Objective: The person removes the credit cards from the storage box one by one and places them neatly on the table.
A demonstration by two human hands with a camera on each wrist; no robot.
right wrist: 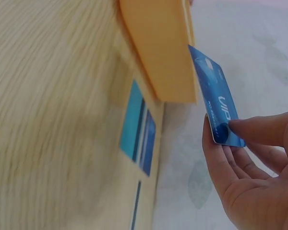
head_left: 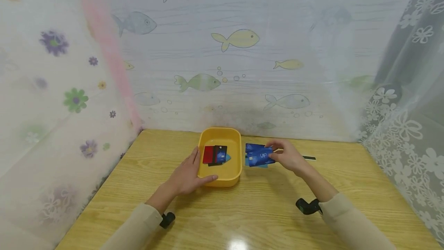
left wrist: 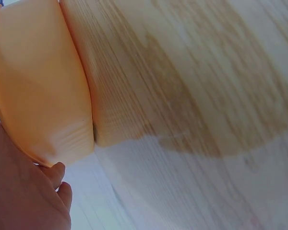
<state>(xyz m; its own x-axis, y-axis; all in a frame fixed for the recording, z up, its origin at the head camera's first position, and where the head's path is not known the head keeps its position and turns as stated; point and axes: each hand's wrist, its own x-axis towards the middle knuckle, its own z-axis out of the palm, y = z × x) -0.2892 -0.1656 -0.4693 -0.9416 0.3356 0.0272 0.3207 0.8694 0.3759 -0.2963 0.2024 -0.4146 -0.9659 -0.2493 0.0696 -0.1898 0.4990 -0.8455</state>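
Note:
A blue card marked VIP [head_left: 261, 156] is pinched between the thumb and fingers of my right hand [head_left: 287, 156]; the right wrist view shows this card [right wrist: 216, 98] raised above the table. Beneath it, other blue and teal cards [right wrist: 137, 127] lie overlapping on the tabletop, partly hidden in the head view. My left hand [head_left: 187, 174] holds the yellow plastic bin [head_left: 230, 173] at its near left corner, thumb over the rim. Inside the bin is a small pile of cards [head_left: 216, 155], with red, black, blue and light blue showing.
A thin dark strip [head_left: 309, 158] lies on the wooden table [head_left: 222, 215], right of the cards and partly behind my right hand. A fish-patterned curtain [head_left: 239, 99] hangs along the table's back edge, with flowered sheets at both sides.

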